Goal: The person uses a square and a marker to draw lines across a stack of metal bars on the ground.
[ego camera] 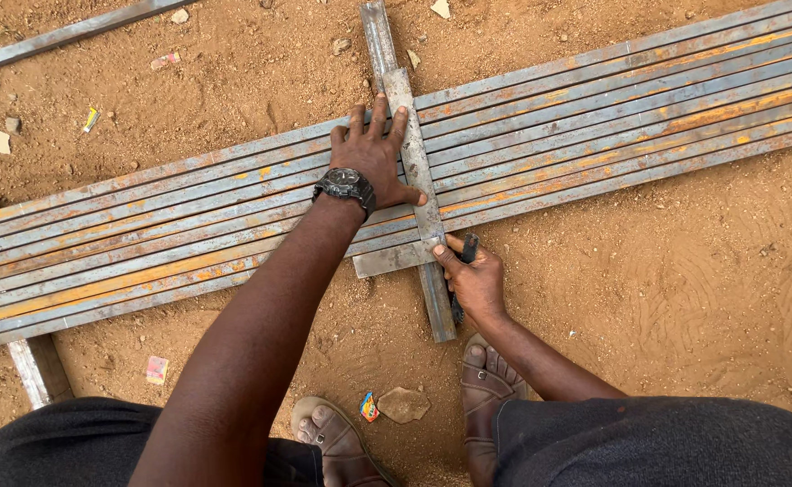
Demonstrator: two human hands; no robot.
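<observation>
Several rusty grey steel tubes (594,117) lie side by side on the sandy ground, running from lower left to upper right. An L-shaped metal square (419,194) lies across them. My left hand (373,155), with a black watch on the wrist, presses flat on the tubes with fingers spread and the thumb and forefinger on the square's long blade. My right hand (475,281) sits at the near edge of the tubes, by the square's corner. It grips a thin dark tool (469,248) whose tip touches the blade.
A steel bar (439,307) runs under the tubes towards my sandalled feet (488,388). Another support (33,370) shows at lower left, and a long bar (62,32) at upper left. A stone (403,404) and bits of litter lie on the dirt.
</observation>
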